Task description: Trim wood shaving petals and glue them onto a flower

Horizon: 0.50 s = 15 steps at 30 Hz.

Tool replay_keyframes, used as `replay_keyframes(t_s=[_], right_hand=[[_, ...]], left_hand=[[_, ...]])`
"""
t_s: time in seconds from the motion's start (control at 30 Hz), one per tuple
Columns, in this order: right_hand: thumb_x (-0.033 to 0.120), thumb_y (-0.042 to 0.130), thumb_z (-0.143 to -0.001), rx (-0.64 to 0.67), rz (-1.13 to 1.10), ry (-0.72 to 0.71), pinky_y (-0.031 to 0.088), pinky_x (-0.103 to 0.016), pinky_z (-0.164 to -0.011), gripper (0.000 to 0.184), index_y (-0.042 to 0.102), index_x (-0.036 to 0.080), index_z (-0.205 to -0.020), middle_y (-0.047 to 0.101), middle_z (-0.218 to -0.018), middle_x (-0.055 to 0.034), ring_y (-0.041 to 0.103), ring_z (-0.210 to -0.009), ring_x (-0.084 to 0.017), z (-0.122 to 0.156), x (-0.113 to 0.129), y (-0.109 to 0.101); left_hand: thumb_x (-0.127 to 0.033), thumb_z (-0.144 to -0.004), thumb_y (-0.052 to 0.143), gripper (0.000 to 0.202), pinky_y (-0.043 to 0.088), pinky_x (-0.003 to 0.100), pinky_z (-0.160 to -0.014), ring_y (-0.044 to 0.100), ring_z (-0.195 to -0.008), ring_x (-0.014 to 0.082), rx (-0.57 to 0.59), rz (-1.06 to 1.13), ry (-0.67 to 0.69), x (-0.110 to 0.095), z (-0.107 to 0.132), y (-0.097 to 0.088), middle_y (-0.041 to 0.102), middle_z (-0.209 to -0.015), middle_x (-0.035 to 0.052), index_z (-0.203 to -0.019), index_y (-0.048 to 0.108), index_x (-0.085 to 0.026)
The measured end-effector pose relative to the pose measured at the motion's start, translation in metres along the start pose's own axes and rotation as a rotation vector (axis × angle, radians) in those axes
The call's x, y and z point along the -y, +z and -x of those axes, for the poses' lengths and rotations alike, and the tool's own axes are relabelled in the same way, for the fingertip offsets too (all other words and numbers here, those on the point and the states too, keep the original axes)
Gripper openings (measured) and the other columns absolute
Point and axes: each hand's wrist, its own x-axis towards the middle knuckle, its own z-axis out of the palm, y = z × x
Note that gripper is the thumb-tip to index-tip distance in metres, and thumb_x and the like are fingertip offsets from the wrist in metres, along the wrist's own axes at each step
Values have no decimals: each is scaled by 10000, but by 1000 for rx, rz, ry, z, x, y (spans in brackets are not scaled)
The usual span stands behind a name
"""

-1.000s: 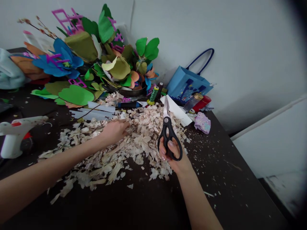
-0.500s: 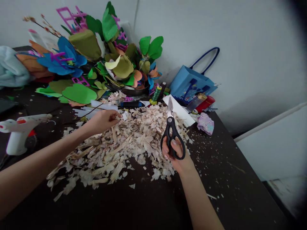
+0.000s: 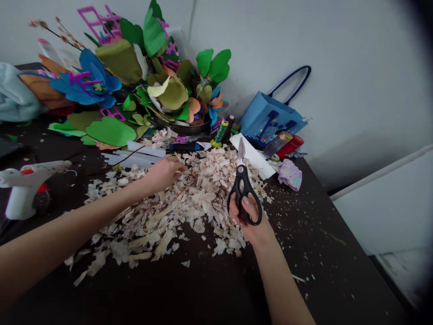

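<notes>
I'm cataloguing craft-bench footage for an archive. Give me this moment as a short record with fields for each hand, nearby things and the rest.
Left hand: left hand resting on a heap of pale wood shavings
Right hand: right hand gripping black-handled scissors, blades closed and pointing up
Nearby: translucent glue sticks, hot glue gun
Rest: colourful cut-out flowers and leaves, blue paper bag, dark table

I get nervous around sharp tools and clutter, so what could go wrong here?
The scissors in the right hand have their blades uncovered, so a slip could nick the left hand resting on the shavings. The glue gun sits near scattered shavings and might scorch them if it is hot.
</notes>
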Motion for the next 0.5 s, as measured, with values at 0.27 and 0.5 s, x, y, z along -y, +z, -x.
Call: replay_keyframes(t_s=[0.27,0.5], right_hand=[[498,818,-773,-2,17,-6,261,-183,-377,366,712,166,-886,575,-609,18,492,-447,-78,1,4,1],[519,823,-750,-20,34,2,224,-185,-365,398,698,164,-877,565,-597,19,477,-435,-81,0,4,1]], left_hand=[[-142,-811,525,160,500,309,-823,676,-946,253,60,23,-2,4,-10,-3,719,-949,105,-817,682,-175],[-248,-819,532,190,465,264,-621,699,-743,221,129,90,-72,7,-12,-26,763,-834,69,-832,709,-182]])
